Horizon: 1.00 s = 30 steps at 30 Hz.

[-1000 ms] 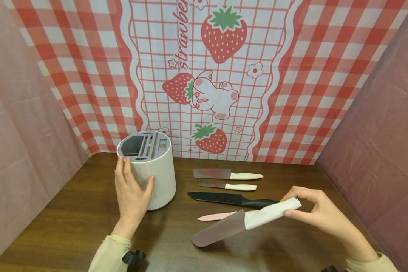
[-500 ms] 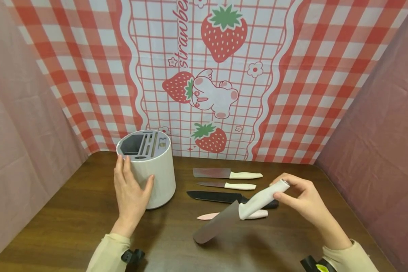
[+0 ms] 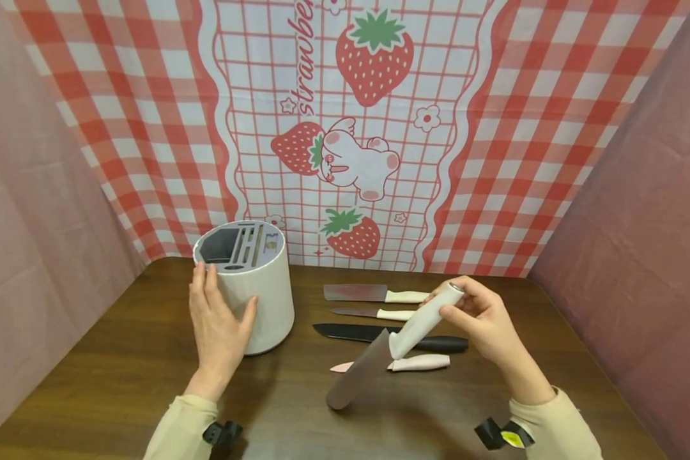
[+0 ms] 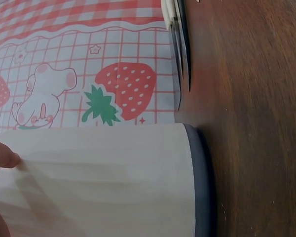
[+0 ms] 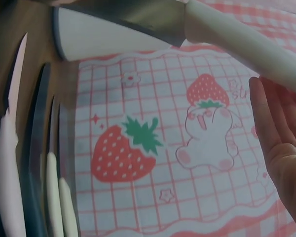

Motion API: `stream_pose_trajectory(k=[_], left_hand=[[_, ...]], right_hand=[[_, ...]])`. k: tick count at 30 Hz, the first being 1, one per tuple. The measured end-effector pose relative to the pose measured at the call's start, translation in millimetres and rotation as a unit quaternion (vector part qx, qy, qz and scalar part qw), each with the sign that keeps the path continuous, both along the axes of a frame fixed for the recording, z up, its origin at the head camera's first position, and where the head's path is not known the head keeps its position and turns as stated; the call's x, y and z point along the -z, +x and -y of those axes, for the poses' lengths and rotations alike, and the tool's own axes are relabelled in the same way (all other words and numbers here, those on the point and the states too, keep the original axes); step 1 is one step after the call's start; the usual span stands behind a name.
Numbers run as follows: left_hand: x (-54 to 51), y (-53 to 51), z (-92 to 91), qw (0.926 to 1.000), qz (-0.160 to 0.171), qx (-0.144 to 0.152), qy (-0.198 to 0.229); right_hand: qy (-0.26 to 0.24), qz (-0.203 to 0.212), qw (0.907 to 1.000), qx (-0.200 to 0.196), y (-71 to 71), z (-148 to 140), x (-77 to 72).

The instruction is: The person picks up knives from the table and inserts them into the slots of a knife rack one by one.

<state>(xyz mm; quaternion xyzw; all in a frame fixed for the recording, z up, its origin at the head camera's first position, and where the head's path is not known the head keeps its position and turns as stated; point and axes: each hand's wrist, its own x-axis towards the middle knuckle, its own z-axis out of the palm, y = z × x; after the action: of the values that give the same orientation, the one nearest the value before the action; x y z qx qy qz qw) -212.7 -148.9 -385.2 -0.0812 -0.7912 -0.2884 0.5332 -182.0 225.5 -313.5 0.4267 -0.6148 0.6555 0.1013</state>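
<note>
My left hand [image 3: 218, 335] rests against the near side of a white round knife block [image 3: 275, 306], fingers spread and thumb on its wall. The left wrist view shows the thumb touching the block's smooth wall [image 4: 103, 182]. Between thumb and fingers, my right hand [image 3: 485, 322] pinches the handle end of a broad-bladed kitchen knife [image 3: 422, 324]. That knife slants over the table, handle up and rounded blade end down at the left; whether the tip touches the wood I cannot tell. In the right wrist view its white handle [image 5: 241, 42] crosses the top.
Right of the block lie a white-handled cleaver [image 3: 354, 292], a small white-handled knife [image 3: 393, 315], a black knife [image 3: 444, 344] and a pink-bladed knife [image 3: 422, 363], roughly parallel. The held knife partly covers some of them. A strawberry-patterned cloth [image 3: 356, 147] hangs behind the wooden table.
My right hand has moved left and up, tilting the held knife steeper with its handle higher. The blade end stays at nearly the same place. My left hand keeps its position on the block.
</note>
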Motion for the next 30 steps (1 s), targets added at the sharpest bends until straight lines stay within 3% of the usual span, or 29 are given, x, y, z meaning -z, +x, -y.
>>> stream_pose_trajectory(k=[5, 13, 23, 30], left_hand=[[0.0, 0.1, -0.6, 0.9999, -0.01, 0.008, -0.008], [-1.2, 0.5, 0.4, 0.9998, -0.009, 0.012, -0.014], [-2.7, -0.1, 6.4, 0.9993, -0.014, 0.016, -0.03], [-4.4, -0.2, 11.2, 0.9993, -0.012, 0.027, -0.024]], right_hand=[[-0.014, -0.002, 0.9999, 0.004, -4.5, 12.9, -1.2], [0.025, 0.014, 0.9963, 0.081, -6.3, 26.5, -8.9], [0.032, 0.001, 0.9937, 0.108, -9.8, 43.7, -21.2], [0.06, -0.006, 0.9848, 0.163, -8.9, 51.8, -30.2]])
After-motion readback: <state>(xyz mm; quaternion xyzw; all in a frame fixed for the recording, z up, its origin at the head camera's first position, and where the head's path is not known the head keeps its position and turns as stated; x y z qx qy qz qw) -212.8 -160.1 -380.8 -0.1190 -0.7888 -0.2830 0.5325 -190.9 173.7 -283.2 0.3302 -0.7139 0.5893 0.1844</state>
